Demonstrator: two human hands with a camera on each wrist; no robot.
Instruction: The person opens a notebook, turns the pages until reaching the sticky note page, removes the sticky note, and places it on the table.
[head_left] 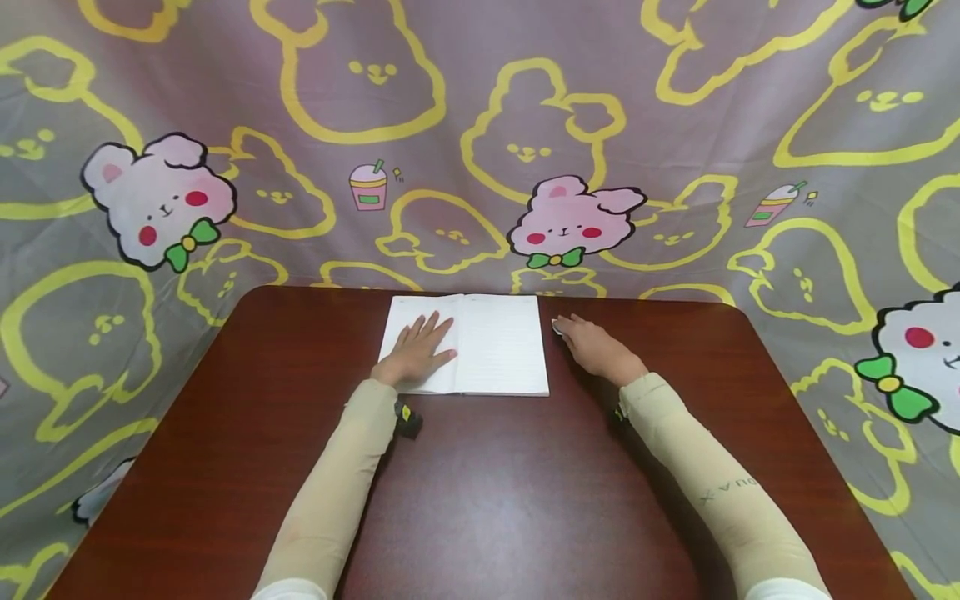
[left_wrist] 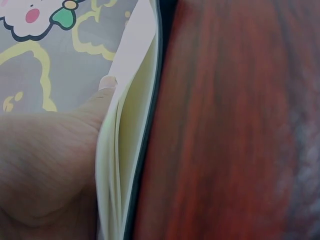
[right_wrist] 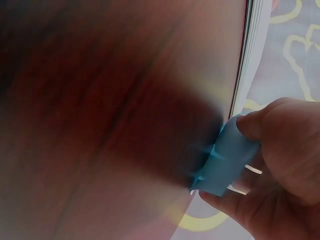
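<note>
An open notebook (head_left: 502, 346) with lined white pages lies near the table's far edge. Spread across its left page is my left hand (head_left: 416, 348), pressing it flat with straight fingers. The left wrist view shows that thumb on the page and the notebook's loose page edges (left_wrist: 117, 150) above a dark cover. Just right of the notebook, my right hand (head_left: 596, 346) holds a small blue, smooth, translucent-looking object (right_wrist: 225, 160) between thumb and fingers, low over the table. Its exact kind cannot be told; only a white bit shows in the head view.
The dark red-brown table (head_left: 495, 500) has rounded far corners. A patterned curtain (head_left: 435, 150) with cartoon bears hangs right behind it and along both sides. Each wrist bears a small black camera, the left wrist camera (head_left: 408, 419) showing plainly.
</note>
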